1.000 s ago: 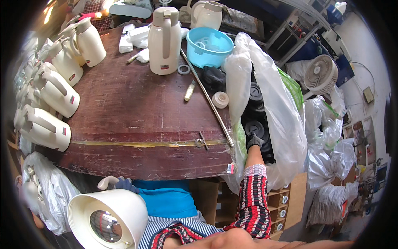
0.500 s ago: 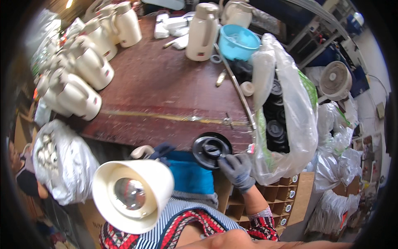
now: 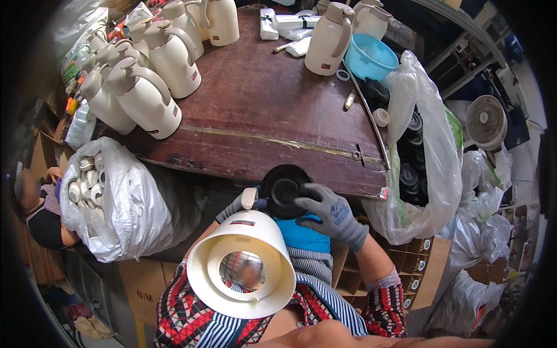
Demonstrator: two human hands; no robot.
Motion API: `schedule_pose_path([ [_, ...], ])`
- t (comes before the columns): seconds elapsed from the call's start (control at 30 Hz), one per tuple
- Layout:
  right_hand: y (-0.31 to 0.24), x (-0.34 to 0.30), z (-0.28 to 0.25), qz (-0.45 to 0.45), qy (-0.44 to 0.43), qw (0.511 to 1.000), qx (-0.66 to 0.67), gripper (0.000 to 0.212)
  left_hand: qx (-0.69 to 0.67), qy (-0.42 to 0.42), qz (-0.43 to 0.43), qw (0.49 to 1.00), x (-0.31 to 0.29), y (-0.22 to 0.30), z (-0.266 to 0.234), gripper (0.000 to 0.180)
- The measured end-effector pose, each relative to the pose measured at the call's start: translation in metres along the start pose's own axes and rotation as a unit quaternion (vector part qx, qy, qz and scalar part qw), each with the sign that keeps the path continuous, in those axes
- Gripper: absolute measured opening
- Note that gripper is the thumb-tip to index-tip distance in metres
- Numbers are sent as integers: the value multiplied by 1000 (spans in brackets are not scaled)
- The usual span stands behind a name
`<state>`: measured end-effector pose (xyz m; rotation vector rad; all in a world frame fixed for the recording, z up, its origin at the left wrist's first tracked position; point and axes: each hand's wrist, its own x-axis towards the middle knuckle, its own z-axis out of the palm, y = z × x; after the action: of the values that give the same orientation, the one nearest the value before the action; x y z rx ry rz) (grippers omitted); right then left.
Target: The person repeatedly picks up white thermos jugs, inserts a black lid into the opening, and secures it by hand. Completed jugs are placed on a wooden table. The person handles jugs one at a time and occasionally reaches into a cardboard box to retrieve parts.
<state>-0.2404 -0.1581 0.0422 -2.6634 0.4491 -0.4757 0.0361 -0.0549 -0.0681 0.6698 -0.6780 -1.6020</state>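
A cream vacuum jug (image 3: 242,261) is held tilted in front of my chest, its wide open bottom facing up toward me and a shiny mirror-like liner inside. My left hand (image 3: 237,207), in a grey glove, is closed round the jug's handle (image 3: 249,198), which partly hides the fingers. My right hand (image 3: 336,216), also gloved in grey, has its fingertips on the right edge of a round black plastic base cap (image 3: 284,190). The cap hangs just past the table's front edge, with its ringed face showing. Dark blue fingertips of the left glove reach the cap's left edge.
Several cream jugs (image 3: 148,101) stand at the table's left, another (image 3: 329,40) at the back near a blue basin (image 3: 371,57). A plastic bag (image 3: 426,191) of black caps sits right; a white bag (image 3: 125,203) of small parts sits left. Another person (image 3: 46,209) is far left.
The jug has shifted right and its opening now faces me more squarely. The black cap shows a different face, and my right hand has moved up along its edge. The view has swung left.
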Motion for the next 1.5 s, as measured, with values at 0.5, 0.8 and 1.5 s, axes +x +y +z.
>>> schedule_pose_path([
  [0.5, -15, 81, 30, 39, -172, 961, -214, 67, -26, -35, -19, 999, 8, -3, -8, 36],
  [0.8, -38, 70, 7, -65, -102, 940, -318, 81, -28, -41, -12, 999, 10, -3, -9, 36],
  [1.5, 8, 23, 47, 318, 169, 848, 390, 67, -69, -48, -9, 996, 6, -6, -18, 34],
])
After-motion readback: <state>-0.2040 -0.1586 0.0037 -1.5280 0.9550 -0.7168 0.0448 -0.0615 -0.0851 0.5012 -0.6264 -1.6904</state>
